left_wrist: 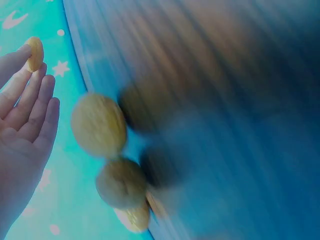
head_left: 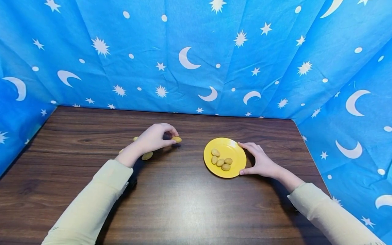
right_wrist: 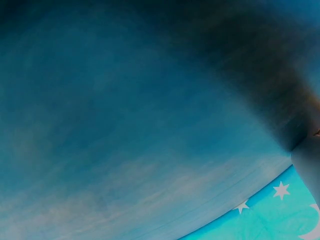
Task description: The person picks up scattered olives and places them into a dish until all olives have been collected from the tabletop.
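Note:
My left hand pinches a walnut between thumb and fingertips, above the table left of the plate. The left wrist view shows the same tan, oval walnut at the fingertips. On the right, my right hand holds the rim of a round yellow plate, thumb at the near side and fingers at the far side. Several walnuts lie in the plate's left and lower part. Other walnuts lie on the table around my left wrist, some partly hidden by it.
The dark wood-grain table is bounded at the back and sides by a blue cloth with white moons and stars. The right wrist view shows mostly blurred tabletop and a strip of cloth.

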A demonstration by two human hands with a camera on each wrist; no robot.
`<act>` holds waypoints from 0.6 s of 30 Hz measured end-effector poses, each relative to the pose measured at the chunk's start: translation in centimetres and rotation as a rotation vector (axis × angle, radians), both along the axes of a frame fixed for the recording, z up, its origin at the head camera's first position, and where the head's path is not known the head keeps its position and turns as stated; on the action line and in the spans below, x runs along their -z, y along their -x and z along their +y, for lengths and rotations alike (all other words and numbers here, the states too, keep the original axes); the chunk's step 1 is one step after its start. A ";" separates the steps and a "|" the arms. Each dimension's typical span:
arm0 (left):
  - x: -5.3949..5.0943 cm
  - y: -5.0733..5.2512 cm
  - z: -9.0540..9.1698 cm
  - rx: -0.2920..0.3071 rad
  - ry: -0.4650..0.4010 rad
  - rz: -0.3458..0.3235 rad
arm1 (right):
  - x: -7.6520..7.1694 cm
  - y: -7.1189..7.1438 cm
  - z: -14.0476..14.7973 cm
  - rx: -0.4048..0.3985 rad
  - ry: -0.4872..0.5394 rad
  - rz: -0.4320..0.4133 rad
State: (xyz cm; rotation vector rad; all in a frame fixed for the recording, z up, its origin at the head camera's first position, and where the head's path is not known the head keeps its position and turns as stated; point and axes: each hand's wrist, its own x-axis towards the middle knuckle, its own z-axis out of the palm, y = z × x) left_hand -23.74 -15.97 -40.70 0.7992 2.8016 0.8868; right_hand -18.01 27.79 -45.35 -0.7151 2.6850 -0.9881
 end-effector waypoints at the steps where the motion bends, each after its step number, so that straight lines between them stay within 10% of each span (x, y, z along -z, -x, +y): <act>1: 0.0 0.0 0.3 0.007 -0.003 0.006 | 0.0 0.0 0.0 0.000 0.000 0.000; 18: 0.2 0.2 6.6 0.120 -0.033 -0.014 | -0.2 -0.1 0.0 -0.003 0.002 0.001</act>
